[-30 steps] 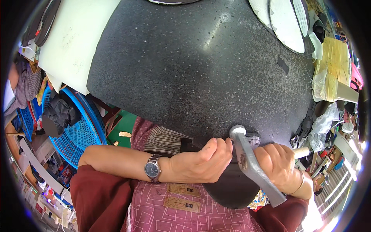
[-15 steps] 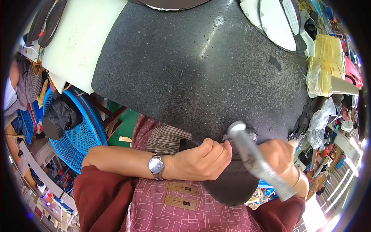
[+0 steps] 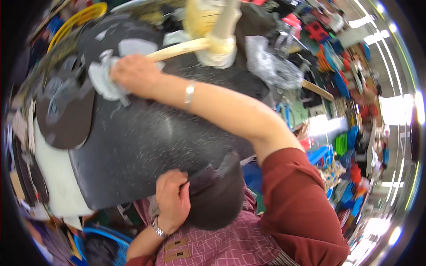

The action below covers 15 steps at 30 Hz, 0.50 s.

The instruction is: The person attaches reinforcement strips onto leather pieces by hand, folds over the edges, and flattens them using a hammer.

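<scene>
My left hand (image 3: 172,199), a watch on its wrist, has curled, closed fingers at the near edge of the black speckled board (image 3: 146,137). What they hold is hidden. Beside its thumb, a dark brown rounded flat piece (image 3: 217,201) lies over my lap and the board's edge. Stretched far across to the left, my right hand (image 3: 137,76) looks closed at a blurred, pale grey shape (image 3: 102,82). Motion smears what it holds. I cannot make out the hammer in the blur.
A dark brown board (image 3: 64,117) with grey scraps lies at far left, by a white sheet (image 3: 57,173). Past my right hand stand a pale wooden bar (image 3: 177,49) and a yellow wrapped block (image 3: 197,20). Clear plastic bags (image 3: 273,62) lie behind. A blue basket (image 3: 95,235) is at lower left.
My view has turned to the right. My right hand has gone from beside my left hand, where it held a hammer, far out over the board. The left hand remains near the dark piece.
</scene>
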Each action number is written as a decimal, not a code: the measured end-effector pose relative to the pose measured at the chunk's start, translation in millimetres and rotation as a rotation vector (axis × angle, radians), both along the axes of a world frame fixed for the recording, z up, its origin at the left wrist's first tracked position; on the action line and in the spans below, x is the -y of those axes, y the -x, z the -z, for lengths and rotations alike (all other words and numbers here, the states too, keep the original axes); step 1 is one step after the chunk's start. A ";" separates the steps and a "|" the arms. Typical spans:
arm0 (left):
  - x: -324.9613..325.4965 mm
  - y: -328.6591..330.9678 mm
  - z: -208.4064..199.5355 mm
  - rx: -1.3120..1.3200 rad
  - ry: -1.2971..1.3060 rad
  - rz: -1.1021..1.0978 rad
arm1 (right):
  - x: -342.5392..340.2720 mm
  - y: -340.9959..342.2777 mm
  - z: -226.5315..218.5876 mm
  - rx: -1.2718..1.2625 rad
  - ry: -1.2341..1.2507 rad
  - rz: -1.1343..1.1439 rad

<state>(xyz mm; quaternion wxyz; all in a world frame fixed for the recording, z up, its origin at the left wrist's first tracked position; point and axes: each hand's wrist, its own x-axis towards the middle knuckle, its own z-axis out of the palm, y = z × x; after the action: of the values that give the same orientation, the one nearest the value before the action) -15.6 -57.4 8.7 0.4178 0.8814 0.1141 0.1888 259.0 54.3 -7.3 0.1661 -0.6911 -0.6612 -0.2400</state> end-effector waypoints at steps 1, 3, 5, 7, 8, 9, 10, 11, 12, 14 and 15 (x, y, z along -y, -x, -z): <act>1.0 0.2 3.1 -0.063 0.425 -0.002 | -3.9 -3.8 7.0 -0.013 -0.032 -0.006; -14.5 -16.5 -27.9 -0.154 0.591 -0.016 | 16.2 -3.8 -12.5 0.027 -0.061 -0.008; -45.9 -40.5 -44.1 -0.122 0.455 0.068 | 52.2 -1.0 -45.9 0.010 -0.210 0.022; -70.9 -64.9 -48.1 -0.081 0.436 0.114 | 125.8 -4.7 -91.5 0.027 -0.201 0.076; -84.5 -77.0 -46.7 -0.107 0.401 0.131 | 159.9 -18.8 -101.9 0.065 -0.247 0.082; -93.0 -89.0 -41.3 -0.110 0.427 0.162 | 215.9 -34.4 -109.5 0.151 -0.221 0.192; -105.5 -92.8 -31.2 -0.148 0.403 0.184 | 285.2 -31.9 -124.4 0.047 -0.152 0.415; -117.9 -95.7 -18.1 -0.181 0.379 0.200 | 350.9 -28.6 -138.2 -0.058 -0.080 0.629; -122.3 -97.2 -7.7 -0.195 0.382 0.226 | 410.4 -24.5 -141.5 -0.034 -0.182 0.736; -122.6 -89.3 6.2 -0.172 0.156 0.161 | 519.2 0.7 -134.1 -0.131 -0.152 1.058; -114.8 -91.2 5.1 -0.181 0.160 0.194 | 575.2 21.5 -123.5 -0.118 -0.008 1.289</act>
<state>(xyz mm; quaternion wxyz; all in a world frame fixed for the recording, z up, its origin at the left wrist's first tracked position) 75.6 57.4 3.6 0.4909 0.8656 0.0800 0.0577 237.5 -521.0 116.2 0.0272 -0.9609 -0.1022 -0.2560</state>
